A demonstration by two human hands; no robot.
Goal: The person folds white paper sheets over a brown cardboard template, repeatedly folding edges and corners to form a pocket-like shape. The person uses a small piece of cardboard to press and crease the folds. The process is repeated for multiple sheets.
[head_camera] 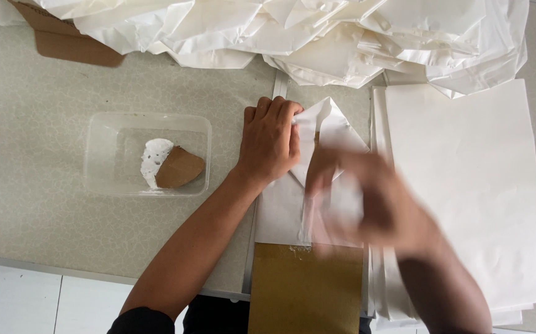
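Note:
A white paper bag (333, 133) lies flat on the table with its top folded into a point. My left hand (269, 141) presses down on the left side of that fold, fingers curled over the paper's edge. My right hand (367, 201) is blurred by motion over the bag's middle and lower right, fingers spread against the paper. The bag's lower end rests on a brown cardboard sheet (305, 291) at the table's front edge.
A clear plastic tub (104, 133) at the left holds white paste and a brown cardboard scrap (180, 168). A stack of flat white sheets (478, 185) lies at the right. A heap of finished white bags (317, 37) fills the back, with brown cardboard (70, 44) at the back left.

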